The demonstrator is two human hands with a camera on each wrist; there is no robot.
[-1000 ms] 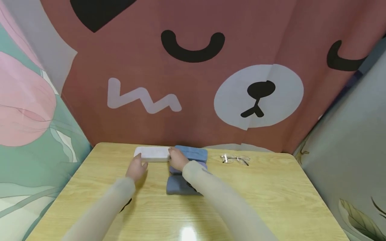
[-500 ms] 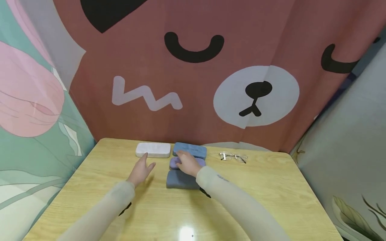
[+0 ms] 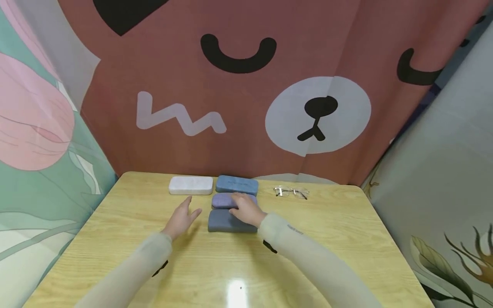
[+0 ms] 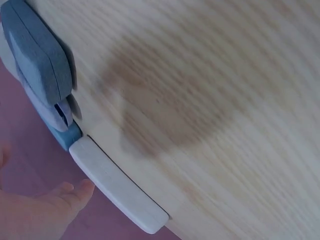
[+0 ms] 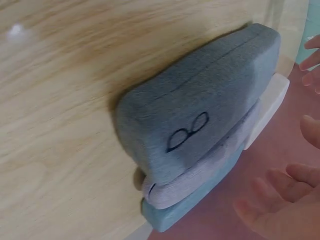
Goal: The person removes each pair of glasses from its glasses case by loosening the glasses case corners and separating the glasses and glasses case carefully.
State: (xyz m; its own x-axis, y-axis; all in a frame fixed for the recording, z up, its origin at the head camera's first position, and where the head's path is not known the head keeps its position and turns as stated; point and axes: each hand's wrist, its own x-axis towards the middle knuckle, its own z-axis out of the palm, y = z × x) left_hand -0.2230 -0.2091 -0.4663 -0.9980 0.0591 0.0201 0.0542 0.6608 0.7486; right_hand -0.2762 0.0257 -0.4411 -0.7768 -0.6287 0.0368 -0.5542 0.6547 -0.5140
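Three glasses cases stand in a column on the table: a blue one at the back, a slimmer purple one in the middle and a grey one in front. Printed on the grey case is a pair of spectacles. To the left of the blue case lies a white case. My right hand is over the purple and grey cases, fingers loose and holding nothing. My left hand, fingers spread, is just in front of the white case, without a grip on it.
A pair of glasses lies at the back of the wooden table, right of the cases. Behind the table's back edge hangs a reddish curtain with a cartoon face. Patterned cloths hang at both sides.
Both hands have left the ends of the white case, which stays at the back. My right hand has moved right and nearer, over the purple and grey cases.
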